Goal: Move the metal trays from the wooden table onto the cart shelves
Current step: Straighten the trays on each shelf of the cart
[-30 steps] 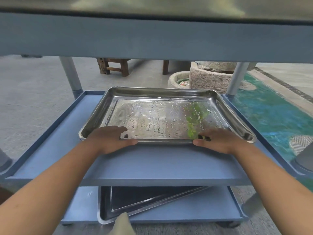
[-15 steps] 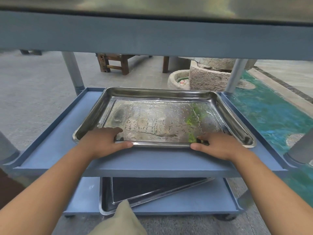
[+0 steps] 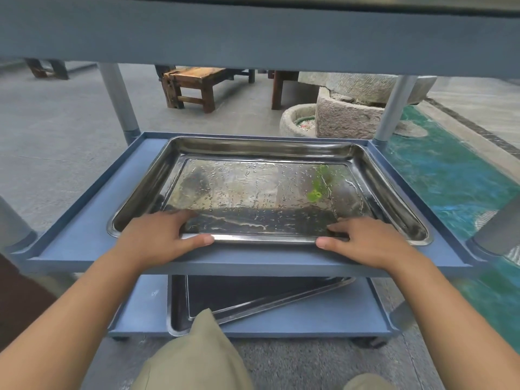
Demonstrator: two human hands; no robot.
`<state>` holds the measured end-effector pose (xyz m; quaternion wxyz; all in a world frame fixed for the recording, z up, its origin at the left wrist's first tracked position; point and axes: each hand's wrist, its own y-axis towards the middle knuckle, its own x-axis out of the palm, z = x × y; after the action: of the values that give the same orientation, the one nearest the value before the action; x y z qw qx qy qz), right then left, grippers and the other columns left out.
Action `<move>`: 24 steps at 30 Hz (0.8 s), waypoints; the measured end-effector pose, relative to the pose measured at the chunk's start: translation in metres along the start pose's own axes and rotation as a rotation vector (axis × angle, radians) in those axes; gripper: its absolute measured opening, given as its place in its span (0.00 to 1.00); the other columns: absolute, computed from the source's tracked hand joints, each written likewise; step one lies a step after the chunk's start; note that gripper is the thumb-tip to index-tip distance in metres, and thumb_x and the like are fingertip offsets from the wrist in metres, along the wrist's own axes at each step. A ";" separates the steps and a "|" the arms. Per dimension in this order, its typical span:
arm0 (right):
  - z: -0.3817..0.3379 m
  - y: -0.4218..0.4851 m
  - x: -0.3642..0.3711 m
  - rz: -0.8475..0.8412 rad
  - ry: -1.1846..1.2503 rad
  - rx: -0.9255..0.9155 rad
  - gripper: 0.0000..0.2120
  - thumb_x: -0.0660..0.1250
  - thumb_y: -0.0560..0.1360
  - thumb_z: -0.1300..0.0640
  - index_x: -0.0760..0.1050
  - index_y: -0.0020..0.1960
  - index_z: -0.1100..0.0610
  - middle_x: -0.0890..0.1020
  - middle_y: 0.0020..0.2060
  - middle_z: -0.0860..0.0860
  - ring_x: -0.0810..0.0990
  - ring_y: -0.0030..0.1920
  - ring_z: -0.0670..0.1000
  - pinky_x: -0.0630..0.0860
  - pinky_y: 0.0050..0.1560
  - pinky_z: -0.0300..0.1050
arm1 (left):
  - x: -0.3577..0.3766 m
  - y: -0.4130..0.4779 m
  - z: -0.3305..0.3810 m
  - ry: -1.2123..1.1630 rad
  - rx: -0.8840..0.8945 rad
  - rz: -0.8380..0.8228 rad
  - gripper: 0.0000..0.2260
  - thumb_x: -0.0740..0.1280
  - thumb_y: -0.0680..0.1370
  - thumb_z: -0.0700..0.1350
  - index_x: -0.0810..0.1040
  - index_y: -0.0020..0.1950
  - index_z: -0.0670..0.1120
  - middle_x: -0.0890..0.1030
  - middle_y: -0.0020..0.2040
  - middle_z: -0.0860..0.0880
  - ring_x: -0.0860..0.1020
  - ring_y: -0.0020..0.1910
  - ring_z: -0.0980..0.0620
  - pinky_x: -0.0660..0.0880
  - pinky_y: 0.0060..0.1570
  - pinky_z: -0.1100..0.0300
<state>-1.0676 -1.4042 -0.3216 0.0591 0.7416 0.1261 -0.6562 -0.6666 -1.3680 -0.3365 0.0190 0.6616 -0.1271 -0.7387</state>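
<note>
A wet, shiny metal tray (image 3: 264,149) lies flat on the middle shelf (image 3: 84,220) of a blue cart. My left hand (image 3: 157,237) grips the tray's near rim at the left, fingers inside and thumb along the outer edge. At the right end of the same rim my right hand (image 3: 368,243) holds on in the same way. Below, the bottom shelf (image 3: 323,313) carries two more metal trays (image 3: 180,305), the upper one lying askew across the other.
The cart's top shelf (image 3: 253,32) spans the view overhead, carried by grey posts (image 3: 119,99). Beyond the cart stand a wooden bench (image 3: 194,85), stone basins (image 3: 349,116) and a pond (image 3: 450,175) at the right. My knees (image 3: 197,356) are at the bottom.
The tray has slid a little toward me on the middle shelf, both hands staying on its near rim. My view has moved back and slightly down.
</note>
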 end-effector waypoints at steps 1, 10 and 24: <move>0.000 -0.001 0.000 -0.002 0.005 0.000 0.52 0.42 0.57 0.13 0.73 0.68 0.42 0.75 0.68 0.44 0.75 0.66 0.51 0.73 0.56 0.51 | -0.001 -0.002 0.001 0.004 0.001 -0.002 0.43 0.43 0.62 0.84 0.67 0.70 0.64 0.82 0.57 0.56 0.80 0.55 0.50 0.71 0.41 0.57; -0.004 -0.021 0.001 -0.016 -0.010 -0.018 0.52 0.42 0.58 0.13 0.73 0.68 0.42 0.75 0.68 0.43 0.76 0.65 0.50 0.74 0.54 0.52 | -0.004 -0.024 0.002 0.039 -0.017 -0.028 0.44 0.42 0.62 0.84 0.71 0.67 0.61 0.82 0.56 0.57 0.80 0.54 0.52 0.70 0.40 0.56; -0.006 -0.032 0.001 -0.043 -0.033 -0.015 0.52 0.40 0.58 0.13 0.70 0.70 0.39 0.70 0.72 0.42 0.74 0.67 0.50 0.75 0.55 0.52 | -0.005 -0.036 0.007 0.068 -0.006 0.019 0.40 0.43 0.64 0.83 0.75 0.61 0.62 0.82 0.53 0.60 0.79 0.44 0.57 0.66 0.33 0.62</move>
<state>-1.0700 -1.3720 -0.3196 0.0527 0.7274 0.1460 -0.6685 -0.6673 -1.3305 -0.3384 0.0323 0.6851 -0.1307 -0.7159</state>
